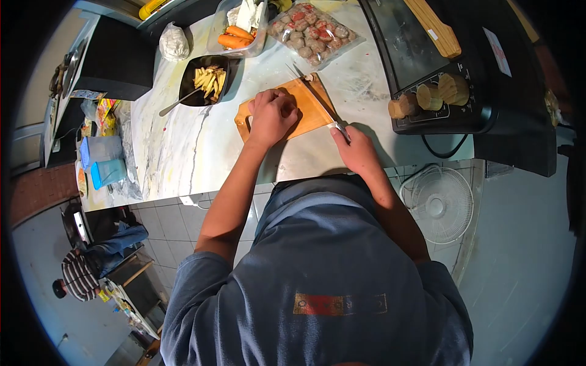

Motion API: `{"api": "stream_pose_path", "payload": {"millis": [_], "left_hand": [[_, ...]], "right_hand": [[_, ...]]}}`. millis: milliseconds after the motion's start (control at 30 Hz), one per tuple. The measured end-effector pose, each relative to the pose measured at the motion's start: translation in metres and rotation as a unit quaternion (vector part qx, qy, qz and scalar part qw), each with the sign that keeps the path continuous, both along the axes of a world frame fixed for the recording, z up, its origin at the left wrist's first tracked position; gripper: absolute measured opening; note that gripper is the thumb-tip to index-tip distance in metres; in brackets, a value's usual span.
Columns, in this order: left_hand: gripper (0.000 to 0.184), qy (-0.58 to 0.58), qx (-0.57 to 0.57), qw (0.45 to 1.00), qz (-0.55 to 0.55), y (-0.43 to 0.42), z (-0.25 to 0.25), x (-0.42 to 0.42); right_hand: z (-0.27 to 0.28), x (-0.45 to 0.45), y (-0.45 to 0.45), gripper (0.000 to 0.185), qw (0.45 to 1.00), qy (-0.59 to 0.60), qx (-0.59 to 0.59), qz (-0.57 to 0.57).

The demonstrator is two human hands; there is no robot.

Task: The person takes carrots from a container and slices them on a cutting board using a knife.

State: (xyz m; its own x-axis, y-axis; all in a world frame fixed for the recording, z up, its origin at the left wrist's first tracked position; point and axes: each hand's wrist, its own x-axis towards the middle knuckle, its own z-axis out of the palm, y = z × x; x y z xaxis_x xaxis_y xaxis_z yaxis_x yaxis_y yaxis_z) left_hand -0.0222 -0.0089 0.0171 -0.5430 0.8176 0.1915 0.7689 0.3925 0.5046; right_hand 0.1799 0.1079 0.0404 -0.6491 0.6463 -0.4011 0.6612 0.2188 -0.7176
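A wooden cutting board (312, 122) lies near the counter's front edge. My left hand (273, 116) rests over its left half with the fingers curled in; whatever they may hold is hidden. My right hand (355, 149) grips the handle of a knife (321, 102), whose long blade slants across the board toward its far edge. By the blade, near the board's far edge, sits a small pale piece (309, 77), too small to name. Beyond my left hand stands a black bowl (188, 78) of pale yellow cut strips (209, 80), with a spoon (174, 105) leaning out.
Farther back are a plastic container (264, 38) with carrots (235, 38), a clear bag of meatballs (311, 33) and a tied white bag (174, 43). A black oven (439, 119) with wooden knobs borders the right. A fan (436, 204) stands below; another person (80, 274) is far left.
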Motion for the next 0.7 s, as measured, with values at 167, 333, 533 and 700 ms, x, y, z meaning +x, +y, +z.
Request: {"api": "stream_pose_path", "payload": {"millis": [167, 333, 533, 700], "left_hand": [[0.025, 0.016, 0.047, 0.999, 0.003, 0.015, -0.012, 0.010], [0.027, 0.048, 0.067, 0.996, 0.028, 0.009, -0.008, 0.019], [0.017, 0.102, 0.087, 0.991, 0.000, 0.002, -0.013, 0.026], [0.013, 0.143, 0.102, 0.984, 0.009, 0.004, -0.017, 0.031]], "right_hand": [[-0.010, -0.001, -0.002, 0.050, 1.000, 0.016, 0.001, 0.004], [-0.016, -0.003, -0.006, 0.046, 0.999, 0.036, 0.014, 0.015], [-0.011, -0.007, -0.013, 0.041, 0.998, 0.042, 0.014, 0.034], [-0.009, -0.011, -0.019, 0.040, 0.998, 0.032, 0.017, 0.044]]}}
